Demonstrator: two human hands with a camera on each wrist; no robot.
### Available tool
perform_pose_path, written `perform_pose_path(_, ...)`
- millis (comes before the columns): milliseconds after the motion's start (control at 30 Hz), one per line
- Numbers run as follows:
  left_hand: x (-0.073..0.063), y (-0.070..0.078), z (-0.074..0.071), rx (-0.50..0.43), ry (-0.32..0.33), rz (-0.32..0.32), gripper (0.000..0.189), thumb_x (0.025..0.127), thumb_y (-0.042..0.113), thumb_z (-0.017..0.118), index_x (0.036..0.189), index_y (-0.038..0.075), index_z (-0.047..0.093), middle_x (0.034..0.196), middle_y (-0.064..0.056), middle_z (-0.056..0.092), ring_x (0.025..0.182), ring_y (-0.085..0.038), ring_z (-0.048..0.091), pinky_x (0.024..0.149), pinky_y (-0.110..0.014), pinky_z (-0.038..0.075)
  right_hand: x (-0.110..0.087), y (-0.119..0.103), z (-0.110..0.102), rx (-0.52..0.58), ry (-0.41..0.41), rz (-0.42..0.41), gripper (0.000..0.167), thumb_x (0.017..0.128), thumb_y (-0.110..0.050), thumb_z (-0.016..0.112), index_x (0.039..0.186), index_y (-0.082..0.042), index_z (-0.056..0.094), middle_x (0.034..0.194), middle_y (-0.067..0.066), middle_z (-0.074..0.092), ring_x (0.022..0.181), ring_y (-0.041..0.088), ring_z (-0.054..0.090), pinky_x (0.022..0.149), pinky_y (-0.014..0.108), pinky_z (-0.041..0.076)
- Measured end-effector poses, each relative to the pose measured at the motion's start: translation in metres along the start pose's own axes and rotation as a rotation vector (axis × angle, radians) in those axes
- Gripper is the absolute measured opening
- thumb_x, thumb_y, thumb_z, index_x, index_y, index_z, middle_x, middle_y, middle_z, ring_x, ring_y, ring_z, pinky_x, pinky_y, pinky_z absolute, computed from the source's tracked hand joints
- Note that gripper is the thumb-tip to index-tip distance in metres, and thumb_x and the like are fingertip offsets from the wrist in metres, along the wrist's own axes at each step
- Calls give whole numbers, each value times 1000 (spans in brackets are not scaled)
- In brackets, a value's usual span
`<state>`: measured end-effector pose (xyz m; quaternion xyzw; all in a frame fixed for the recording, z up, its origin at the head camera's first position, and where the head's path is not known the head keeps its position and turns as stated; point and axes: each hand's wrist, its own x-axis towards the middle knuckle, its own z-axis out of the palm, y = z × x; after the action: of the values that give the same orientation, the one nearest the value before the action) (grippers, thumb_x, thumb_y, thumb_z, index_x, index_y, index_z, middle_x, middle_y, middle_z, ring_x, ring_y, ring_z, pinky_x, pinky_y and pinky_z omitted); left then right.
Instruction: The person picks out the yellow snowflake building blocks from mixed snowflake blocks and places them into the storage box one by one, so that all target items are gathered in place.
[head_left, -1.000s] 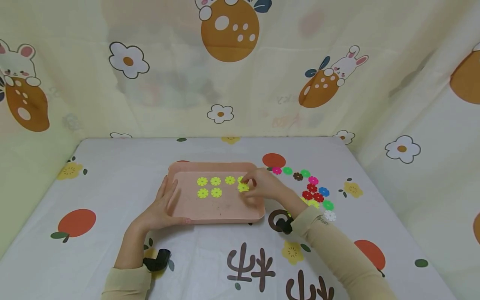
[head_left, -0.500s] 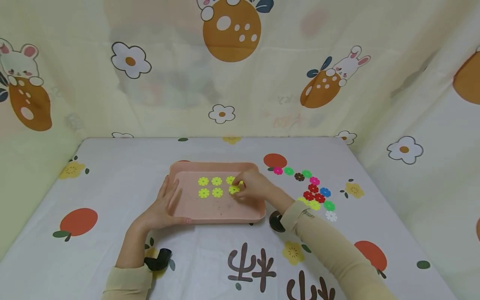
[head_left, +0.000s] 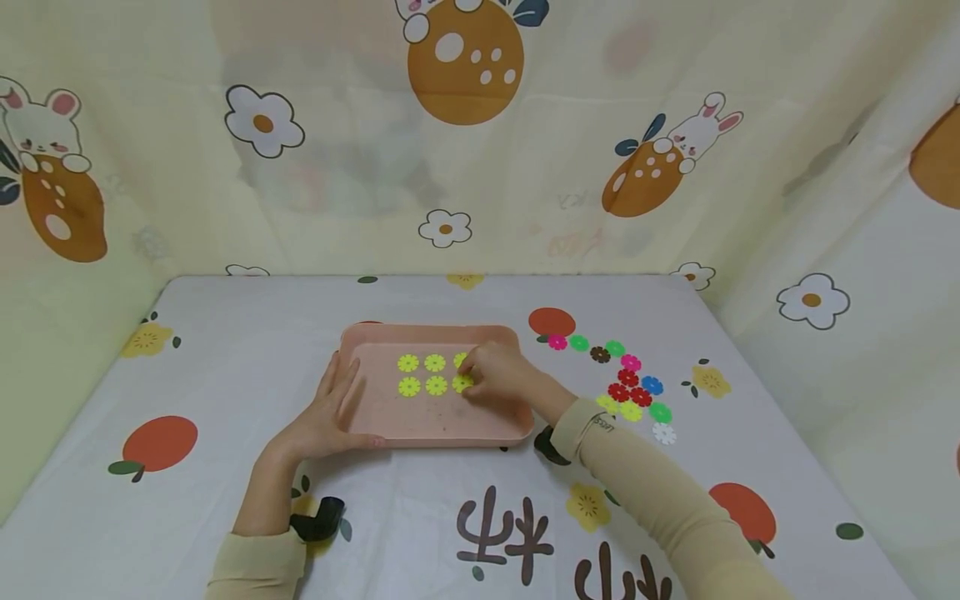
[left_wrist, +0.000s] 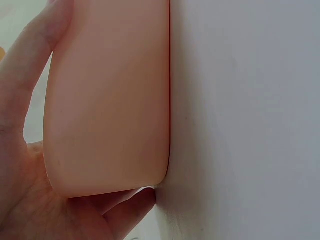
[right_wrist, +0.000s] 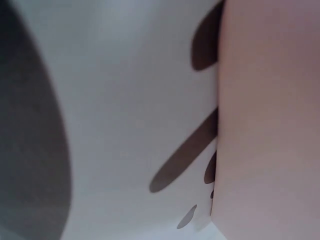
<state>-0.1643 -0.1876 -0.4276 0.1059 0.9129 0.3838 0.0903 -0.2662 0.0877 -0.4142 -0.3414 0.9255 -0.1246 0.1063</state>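
A shallow pink tray point(head_left: 420, 423) lies on the table in the head view. My left hand point(head_left: 318, 423) holds its near left corner, thumb along the front wall and fingers at the left side. In the left wrist view, that hand wraps round the tray's corner point(left_wrist: 107, 110). Inside the tray, yellow flower-shaped pieces point(head_left: 408, 363) form two rows. My right hand point(head_left: 506, 377) reaches over the right side and pinches a yellow flower-shaped piece point(head_left: 462, 384) at the lower row's right end, partly covered by its fingertips. Only the tray's outer wall point(right_wrist: 270, 120) shows in the right wrist view, without fingers.
Right of the tray, several loose flower-shaped pieces lie on the cloth: red point(head_left: 618, 392), blue point(head_left: 652, 385), green point(head_left: 660, 412), white point(head_left: 664, 433), yellow, pink and brown. The printed tablecloth point(head_left: 262, 350) meets a hanging curtain point(head_left: 345, 200) behind.
My right hand has moved left across the tray with the yellow flower-shaped piece, bringing it to the lower row's right end. The left hand has stayed at the tray's corner.
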Motion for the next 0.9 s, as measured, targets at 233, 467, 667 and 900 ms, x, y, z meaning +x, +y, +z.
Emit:
perform_pose_path(233, 0, 1, 0, -1, -1, -4, 122, 60, 50, 80, 148, 17, 2, 150, -14, -18, 136, -41, -5, 98, -65, 19, -1, 1, 1, 17, -4, 25, 31, 77, -26, 74, 104, -11, 70, 100, -2, 68, 86, 9, 57, 82, 23, 47)
perform_pose_path(467, 0, 1, 0, 3, -2, 0, 122, 60, 49, 80, 148, 18, 2, 150, -15, -18, 136, -41, -6, 98, -65, 18, -5, 0, -1, 48, 26, 44, 33, 75, -27, 76, 104, -11, 70, 101, -2, 68, 95, 11, 59, 87, 26, 46)
perform_pose_path(667, -1, 2, 0, 9, 0, -3, 122, 61, 50, 80, 148, 21, 0, 150, -15, -18, 135, -41, -6, 98, -65, 19, -12, 2, -5, 92, 62, 34, 31, 74, -26, 77, 101, -11, 71, 97, -2, 69, 76, 11, 58, 71, 23, 48)
perform_pose_path(900, -1, 1, 0, 9, 0, 4, 121, 61, 50, 80, 148, 21, 1, 150, -14, -19, 135, -42, -5, 98, -65, 18, -22, 5, -13, 122, 79, 62, 30, 74, -25, 77, 101, -11, 71, 92, -2, 68, 61, 12, 52, 57, 21, 45)
